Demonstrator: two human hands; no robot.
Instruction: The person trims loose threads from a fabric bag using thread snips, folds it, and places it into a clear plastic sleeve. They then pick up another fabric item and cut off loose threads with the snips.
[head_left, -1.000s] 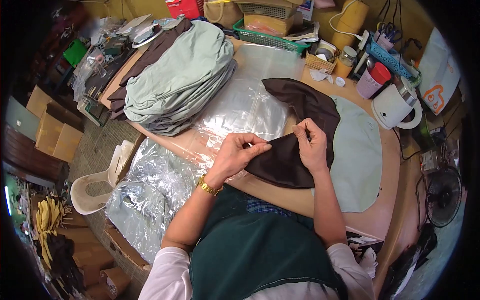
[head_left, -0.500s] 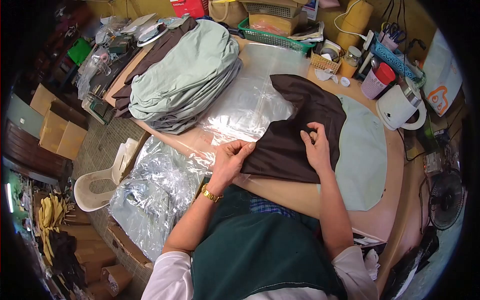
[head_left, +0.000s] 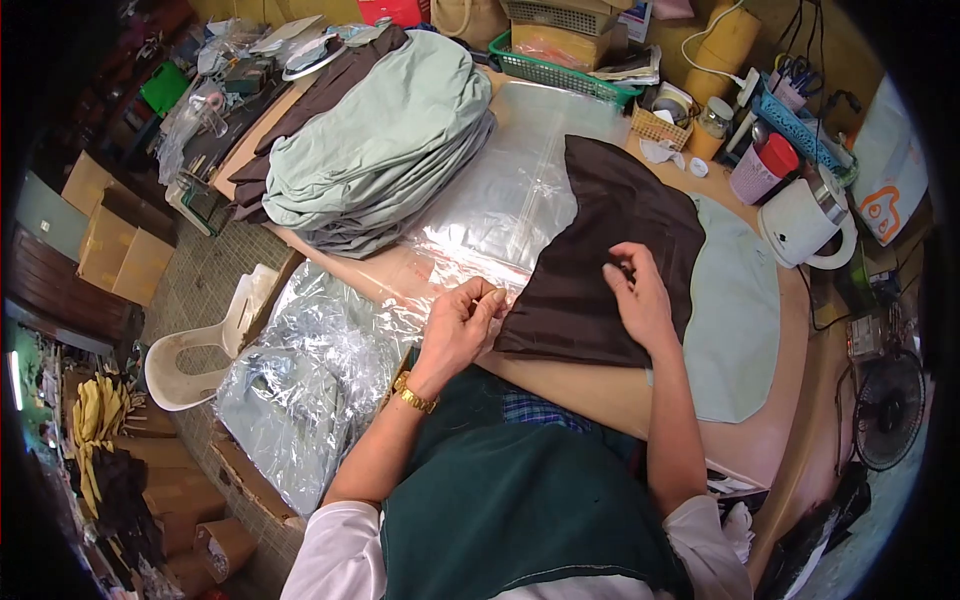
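A dark brown piece of cloth [head_left: 600, 310] lies spread on the table in front of me. My left hand [head_left: 458, 330], with a gold watch at the wrist, is at its lower left edge, thumb and fingers pinched together. What sits in that pinch is too small to make out. Over the right part of the brown cloth is my right hand [head_left: 645, 298], its fingers loosely bent and the thumb apart, holding nothing visible. A pale green cloth [head_left: 735, 320] lies partly under the brown one on the right. Clear plastic bags [head_left: 500, 190] lie flat to the left of the brown cloth.
A tall pile of pale green cloth [head_left: 375, 150] stands at the back left. Plastic-wrapped cloth [head_left: 300, 390] fills a box below the table's left edge, beside a white chair [head_left: 180, 365]. A white kettle [head_left: 800, 220], a pink cup [head_left: 752, 175] and a green basket [head_left: 570, 80] line the back.
The brown cloth's left edge has straightened where it was notched. My left fingers have drawn closer into a pinch, slightly off the cloth's corner. The right hand stays over the cloth.
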